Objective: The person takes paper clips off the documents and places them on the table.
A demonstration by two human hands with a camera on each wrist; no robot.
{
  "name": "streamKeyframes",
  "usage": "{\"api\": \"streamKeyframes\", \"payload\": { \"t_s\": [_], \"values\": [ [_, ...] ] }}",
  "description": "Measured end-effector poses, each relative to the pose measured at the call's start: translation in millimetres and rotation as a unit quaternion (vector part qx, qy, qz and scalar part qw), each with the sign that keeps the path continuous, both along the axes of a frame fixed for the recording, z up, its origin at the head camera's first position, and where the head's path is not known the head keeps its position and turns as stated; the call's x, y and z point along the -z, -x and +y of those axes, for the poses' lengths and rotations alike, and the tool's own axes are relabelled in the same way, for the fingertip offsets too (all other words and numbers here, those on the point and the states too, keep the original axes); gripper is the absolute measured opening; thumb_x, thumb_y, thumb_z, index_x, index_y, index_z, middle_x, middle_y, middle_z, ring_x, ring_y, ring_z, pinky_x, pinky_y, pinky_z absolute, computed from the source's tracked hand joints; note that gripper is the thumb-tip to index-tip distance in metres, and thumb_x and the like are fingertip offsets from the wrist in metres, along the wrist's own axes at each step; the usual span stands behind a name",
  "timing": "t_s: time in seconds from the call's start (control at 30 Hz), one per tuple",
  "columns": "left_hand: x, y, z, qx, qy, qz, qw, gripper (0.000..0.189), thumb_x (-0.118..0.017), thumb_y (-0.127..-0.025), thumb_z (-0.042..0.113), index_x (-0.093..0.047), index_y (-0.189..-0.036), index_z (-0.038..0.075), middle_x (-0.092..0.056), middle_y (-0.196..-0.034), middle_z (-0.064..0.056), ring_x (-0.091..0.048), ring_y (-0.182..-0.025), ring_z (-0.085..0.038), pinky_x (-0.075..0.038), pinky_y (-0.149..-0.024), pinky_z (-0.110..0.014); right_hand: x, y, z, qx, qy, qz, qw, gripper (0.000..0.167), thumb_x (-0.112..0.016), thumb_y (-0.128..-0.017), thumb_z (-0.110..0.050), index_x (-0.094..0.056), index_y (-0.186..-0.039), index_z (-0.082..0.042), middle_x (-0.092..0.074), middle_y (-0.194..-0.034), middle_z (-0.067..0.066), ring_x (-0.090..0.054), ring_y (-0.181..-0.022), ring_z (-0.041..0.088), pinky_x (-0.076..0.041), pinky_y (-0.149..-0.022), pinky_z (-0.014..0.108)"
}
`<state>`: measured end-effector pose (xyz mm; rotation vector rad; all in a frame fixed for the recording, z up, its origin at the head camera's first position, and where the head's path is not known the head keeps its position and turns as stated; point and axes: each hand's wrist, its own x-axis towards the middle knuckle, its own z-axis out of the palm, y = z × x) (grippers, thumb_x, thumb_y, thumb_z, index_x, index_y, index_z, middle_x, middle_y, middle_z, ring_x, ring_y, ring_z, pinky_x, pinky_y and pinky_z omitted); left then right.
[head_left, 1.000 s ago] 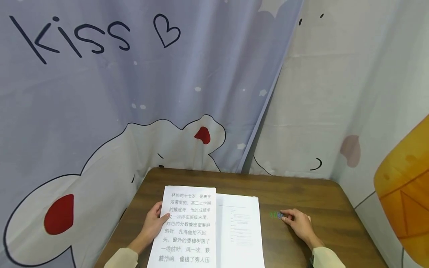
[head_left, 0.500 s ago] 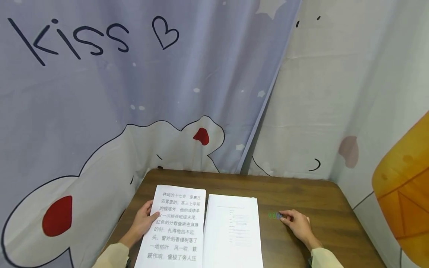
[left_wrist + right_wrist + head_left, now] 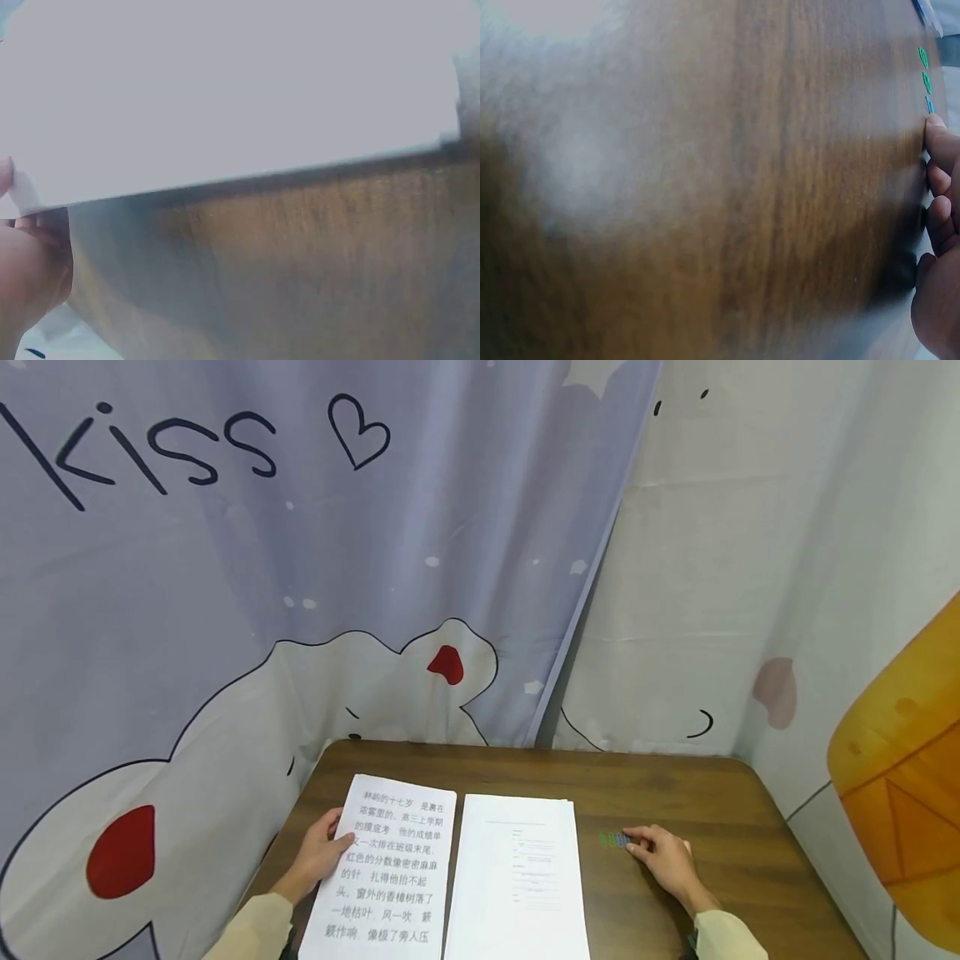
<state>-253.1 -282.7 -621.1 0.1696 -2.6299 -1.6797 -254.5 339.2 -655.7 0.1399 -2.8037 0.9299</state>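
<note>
My left hand [image 3: 322, 853] grips the left edge of a stack of printed paper [image 3: 390, 868], thumb on top and fingers beneath. In the left wrist view the sheets [image 3: 240, 90] are a pale blank surface, their edge above the tabletop. Right of this stack lies a second one, white paper [image 3: 517, 877] with small faint print. My right hand [image 3: 670, 862] rests on the table, thumb and forefinger pinching at the right end of a short row of paper clips. Green paper clips [image 3: 923, 58] and a blue paper clip [image 3: 929, 104] show there; the fingertips partly cover the last blue one.
The brown wooden table [image 3: 675, 785] has rounded far corners. A printed curtain [image 3: 405, 552] hangs right behind it, and a white one stands at the right.
The left hand has drawn the large-print stack to the left, opening a narrow gap between it and the second stack. My right hand stays at the paper clips. The view has shifted slightly.
</note>
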Motion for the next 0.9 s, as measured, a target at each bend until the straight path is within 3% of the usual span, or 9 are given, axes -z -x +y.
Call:
{"api": "streamKeyframes", "payload": {
  "t_s": [0.33, 0.5, 0.67, 0.9],
  "values": [
    [5.2, 3.7, -3.1, -0.003, 0.03, -0.015, 0.9994, 0.048, -0.065, -0.097, -0.003, -0.052, -0.143, -0.007, -0.068, -0.122, -0.026, -0.065, -0.092, -0.021, -0.051, -0.076, -0.027, 2.7, -5.1, -2.3, 0.002, 0.001, 0.009, 1.0, 0.024, -0.085, -0.088, -0.017, -0.082, -0.112, -0.015, -0.056, -0.076, -0.011, -0.045, -0.065, 0.002, -0.029, -0.078, 0.039],
    [8.7, 0.5, -5.5, -0.024, 0.038, -0.017, 0.9989, 0.048, -0.064, -0.097, -0.003, -0.052, -0.144, -0.008, -0.067, -0.122, -0.026, -0.065, -0.092, -0.023, -0.051, -0.076, -0.027, 7.3, -3.5, -4.2, -0.005, 0.005, 0.029, 0.9996, 0.024, -0.085, -0.087, -0.018, -0.083, -0.11, -0.016, -0.055, -0.074, -0.013, -0.044, -0.064, 0.001, -0.027, -0.077, 0.039],
    [10.1, -0.6, -6.3, -0.057, 0.081, -0.01, 0.995, 0.049, -0.067, -0.094, -0.002, -0.055, -0.142, -0.007, -0.066, -0.118, -0.025, -0.064, -0.092, -0.028, -0.049, -0.074, -0.028, 9.2, -0.2, -6.4, -0.013, 0.007, 0.054, 0.9984, 0.023, -0.085, -0.086, -0.017, -0.083, -0.109, -0.015, -0.053, -0.073, -0.014, -0.044, -0.063, 0.0, -0.027, -0.076, 0.038],
    [11.6, -1.9, -8.3, -0.084, 0.123, -0.013, 0.9888, 0.048, -0.067, -0.093, -0.002, -0.057, -0.14, -0.005, -0.066, -0.114, -0.021, -0.063, -0.094, -0.03, -0.049, -0.076, -0.032, 8.2, 1.8, -10.0, -0.014, 0.002, 0.033, 0.9993, 0.023, -0.085, -0.087, -0.018, -0.083, -0.11, -0.016, -0.055, -0.074, -0.014, -0.045, -0.064, 0.0, -0.029, -0.077, 0.038]
  ]
}}
